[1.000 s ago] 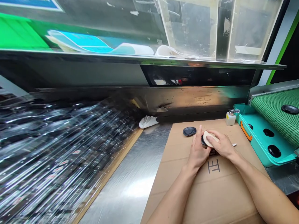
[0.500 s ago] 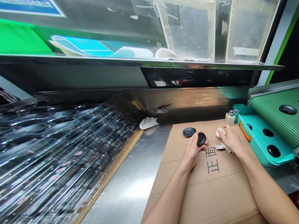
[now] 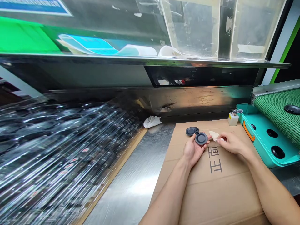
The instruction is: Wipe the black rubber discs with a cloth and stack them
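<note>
My left hand [image 3: 193, 149] is closed on a round black disc-shaped part [image 3: 201, 138], its ringed face turned up. Just beyond it, more round black parts [image 3: 191, 131] lie together on the cardboard, partly overlapping. My right hand [image 3: 231, 142] pinches a crumpled white cloth [image 3: 214, 135], held close to the right side of the part in my left hand. Whether the cloth is one piece or two I cannot tell. Both hands are low over the cardboard sheet [image 3: 211, 193].
A small bottle [image 3: 233, 118] with a metal top stands by a teal tray [image 3: 260, 150] holding several black parts. A green conveyor belt [image 3: 278, 104] carries another. Clear plastic trays [image 3: 70, 162] are stacked left. A white glove [image 3: 152, 121] lies behind; a metal shelf [image 3: 145, 61] overhangs.
The black part in my left hand has turned from its smooth face to its ringed face. My right hand has moved left with white cloth, and the cloth lying on the cardboard no longer shows there.
</note>
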`<control>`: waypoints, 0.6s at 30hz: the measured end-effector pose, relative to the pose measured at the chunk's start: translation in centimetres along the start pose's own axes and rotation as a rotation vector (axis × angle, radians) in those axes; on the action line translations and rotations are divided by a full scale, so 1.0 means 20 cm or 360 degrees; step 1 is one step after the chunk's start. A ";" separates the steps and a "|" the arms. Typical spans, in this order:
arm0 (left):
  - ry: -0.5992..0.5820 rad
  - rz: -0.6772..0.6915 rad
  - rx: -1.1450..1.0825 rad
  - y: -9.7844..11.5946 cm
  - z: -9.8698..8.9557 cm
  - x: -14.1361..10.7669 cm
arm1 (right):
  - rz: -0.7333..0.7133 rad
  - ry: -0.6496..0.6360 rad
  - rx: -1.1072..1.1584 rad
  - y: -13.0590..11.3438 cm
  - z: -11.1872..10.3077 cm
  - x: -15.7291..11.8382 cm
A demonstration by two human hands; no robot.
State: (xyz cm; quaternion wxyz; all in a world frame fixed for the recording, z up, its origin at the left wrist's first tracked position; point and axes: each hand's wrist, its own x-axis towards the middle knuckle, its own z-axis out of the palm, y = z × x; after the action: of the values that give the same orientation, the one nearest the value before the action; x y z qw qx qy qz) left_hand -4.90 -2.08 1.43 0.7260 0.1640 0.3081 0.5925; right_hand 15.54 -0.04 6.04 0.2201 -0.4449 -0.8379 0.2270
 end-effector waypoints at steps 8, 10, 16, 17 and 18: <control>-0.0183 0.0000 0.0069 -0.16 0.08 -0.01 | -0.0069 0.0535 0.0192 -0.06 0.25 0.04; -0.0147 -0.0007 0.0058 -0.18 0.09 -0.02 | -0.0154 0.0537 0.0164 -0.07 0.28 0.04; -0.0100 -0.0034 0.0044 -0.12 0.06 -0.02 | 0.0010 -0.0061 -0.0279 -0.08 0.20 0.00; -0.0103 -0.0035 0.0066 -0.11 0.05 -0.02 | 0.0078 -0.0061 -0.0328 -0.07 0.18 0.00; -0.0107 -0.0015 0.0107 -0.11 0.05 -0.02 | 0.0124 -0.0015 -0.0340 -0.05 0.16 0.00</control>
State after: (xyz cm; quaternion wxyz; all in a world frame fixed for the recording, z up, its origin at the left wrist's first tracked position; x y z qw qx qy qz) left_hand -2.68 -2.95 0.93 0.7327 0.2066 0.3040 0.5727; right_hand 12.93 -1.16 4.04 0.1584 -0.4971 -0.8404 0.1470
